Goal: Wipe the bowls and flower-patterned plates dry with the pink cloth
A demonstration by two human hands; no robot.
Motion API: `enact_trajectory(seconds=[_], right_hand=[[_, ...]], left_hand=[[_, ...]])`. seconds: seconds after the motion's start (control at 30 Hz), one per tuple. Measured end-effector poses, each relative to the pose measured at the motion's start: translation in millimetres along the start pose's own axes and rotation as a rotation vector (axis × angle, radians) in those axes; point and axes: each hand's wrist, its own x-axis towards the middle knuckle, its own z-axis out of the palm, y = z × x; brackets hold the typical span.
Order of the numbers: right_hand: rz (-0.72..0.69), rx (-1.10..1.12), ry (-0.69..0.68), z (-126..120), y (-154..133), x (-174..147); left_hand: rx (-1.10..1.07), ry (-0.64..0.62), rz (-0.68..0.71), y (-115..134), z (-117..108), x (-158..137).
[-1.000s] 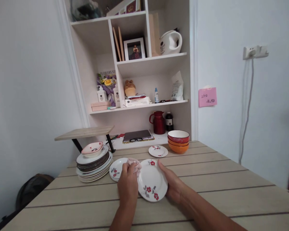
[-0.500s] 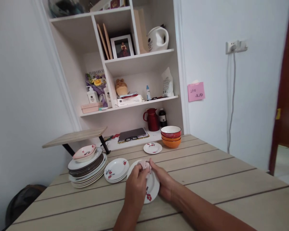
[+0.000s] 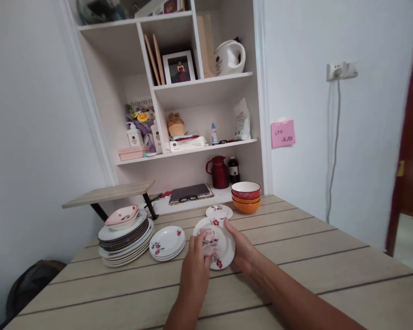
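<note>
My right hand point(image 3: 242, 247) grips the right rim of a small white plate point(image 3: 226, 240) with red flowers, thumb on the upper edge. The plate is held tilted above the table. In my left hand point(image 3: 195, 261) a crumpled pinkish cloth point(image 3: 209, 243) is pressed against the plate's face. Just left of it lies a short stack of matching flowered plates point(image 3: 167, 243). Behind the held plate, one more flowered plate point(image 3: 219, 211) rests on the wooden table.
At the left stands a tall stack of plates point(image 3: 124, 243) topped by pink-rimmed square bowls point(image 3: 122, 216), near a small raised wooden shelf point(image 3: 108, 193). Stacked red and orange bowls point(image 3: 246, 198) are at the back right. A red jug point(image 3: 219, 173) stands in the shelf unit behind.
The plate has been raised and turned, so more of its face shows. The cloth has moved from its top edge to the middle of the face, more spread out.
</note>
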Motion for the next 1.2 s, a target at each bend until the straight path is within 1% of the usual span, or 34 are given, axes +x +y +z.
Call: enact_trajectory(seconds=[0.07, 0.13, 0.2, 0.3, 0.33, 0.37, 0.4, 0.43, 0.53, 0.6, 0.63, 0.7, 0.77, 0.83, 0.9, 0.97, 1.0, 1.07, 1.17, 1.2], right_hand=[[0.009, 0.004, -0.013, -1.6, -1.0, -0.2], [0.024, 0.002, -0.019, -2.3, -1.2, -1.1], [0.061, -0.014, 0.0, -2.3, 0.8, -2.0], [0.129, -0.056, 0.076, -1.8, 6.8, -2.7], [0.145, -0.065, 0.093, -1.5, 9.1, -2.6], [0.15, -0.068, 0.1, -1.0, 11.7, -2.4], [0.148, -0.064, 0.092, -0.5, 14.5, -1.9], [0.143, -0.052, 0.07, 0.3, 17.4, -1.3], [0.133, -0.012, 0.003, 3.4, 24.8, 1.2], [0.149, 0.005, 0.008, 5.3, 24.9, 2.5], [0.15, 0.019, 0.02, 5.7, 22.6, 2.7], [0.132, 0.062, 0.029, 4.8, 13.7, 2.0], [0.085, 0.096, 0.02, 1.9, 2.9, -0.1], [0.058, 0.093, 0.014, -1.0, -3.8, -2.8], [0.102, 0.057, 0.038, -1.5, -2.6, -5.3], [0.185, 0.013, 0.07, 1.3, 5.0, -6.6], [0.209, 0.0, 0.085, 3.5, 9.6, -6.7], [0.2, 0.003, 0.085, 7.9, 17.1, -5.8], [0.157, 0.031, 0.063, 9.8, 18.9, -2.4], [0.15, 0.036, 0.06, 8.8, 17.1, -1.2]], left_hand=[[0.074, -0.032, -0.072, 2.6, -1.8, 0.5], [0.131, -0.059, -0.095, 6.7, -2.7, -0.5], [0.181, -0.125, -0.051, 11.2, -2.4, -2.9], [0.29, -0.274, 0.066, 16.2, 0.1, -6.0], [0.331, -0.298, 0.094, 17.0, 0.8, -6.1], [0.375, -0.295, 0.103, 17.1, 0.9, -5.6], [0.42, -0.263, 0.088, 16.3, 0.2, -4.5], [0.467, -0.204, 0.053, 14.8, -1.5, -3.0], [0.588, 0.032, -0.106, 6.3, -11.0, 1.8], [0.619, 0.121, -0.143, 1.2, -17.0, 3.3], [0.622, 0.13, -0.139, 0.0, -18.4, 3.2], [0.609, 0.1, -0.105, 2.0, -17.2, 1.3], [0.57, 0.024, -0.043, 9.2, -11.4, -2.5], [0.524, -0.082, 0.06, 18.5, -4.2, -6.9], [0.486, -0.171, 0.159, 25.6, 1.2, -9.9], [0.458, -0.208, 0.2, 27.2, 2.8, -10.4], [0.45, -0.202, 0.191, 25.8, 2.2, -9.5], [0.452, -0.131, 0.112, 19.5, -1.4, -5.7], [0.505, 0.046, -0.094, 7.7, -9.8, 2.0], [0.524, 0.085, -0.151, 4.9, -12.4, 4.0]])
